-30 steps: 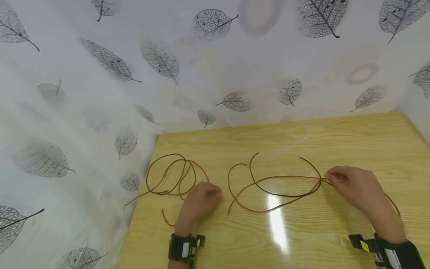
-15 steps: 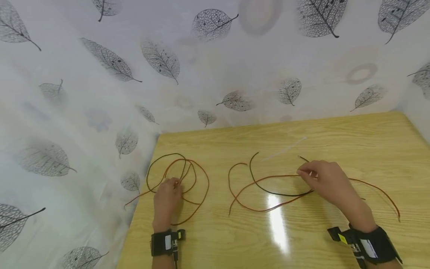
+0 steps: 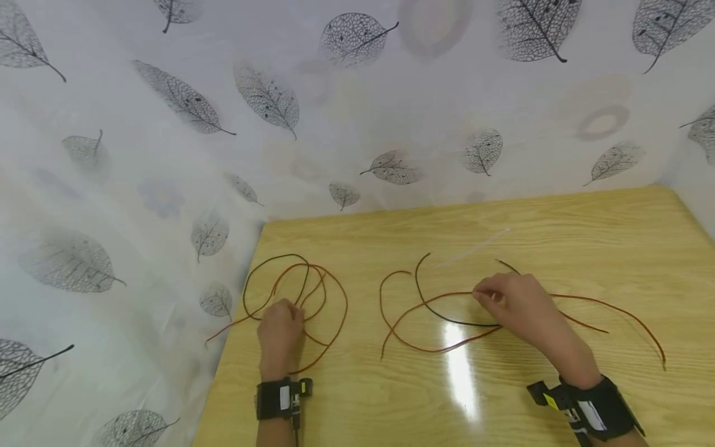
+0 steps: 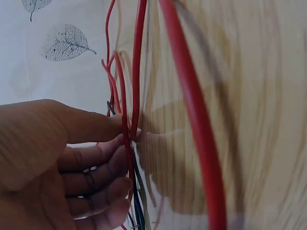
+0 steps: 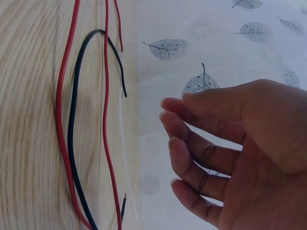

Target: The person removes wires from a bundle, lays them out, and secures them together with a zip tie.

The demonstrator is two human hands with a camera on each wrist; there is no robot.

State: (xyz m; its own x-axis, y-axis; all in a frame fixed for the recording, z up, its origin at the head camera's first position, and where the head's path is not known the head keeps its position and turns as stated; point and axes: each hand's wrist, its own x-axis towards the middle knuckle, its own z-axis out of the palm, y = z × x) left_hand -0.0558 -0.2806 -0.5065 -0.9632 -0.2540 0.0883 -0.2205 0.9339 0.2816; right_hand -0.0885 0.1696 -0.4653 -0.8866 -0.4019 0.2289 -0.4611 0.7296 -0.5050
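Big white cloth (image 3: 139, 161) w/ grey leaf prints hangs behind & to the left of the counter. The counter (image 3: 503, 403) is light wood, shiny in the middle.

Two wire piles lie on it. Left pile (image 3: 313, 292): red & black wires in round loops, near the counter's left edge. Right pile (image 3: 424, 310): long red wires & one black wire, spread wide, well apart from the left pile.

Left hand (image 3: 280, 335) rests on the near side of the left pile. Its fingers (image 4: 96, 158) are curled & thumb & fingers pinch a thin red wire (image 4: 125, 124) from that pile.

Right hand (image 3: 511, 304) is over the right pile. In the wrist view its fingers (image 5: 201, 143) are loose, a bit bent, spread out & hold nothing; the wires lie flat beside it.

Black bands sit on both wrists.
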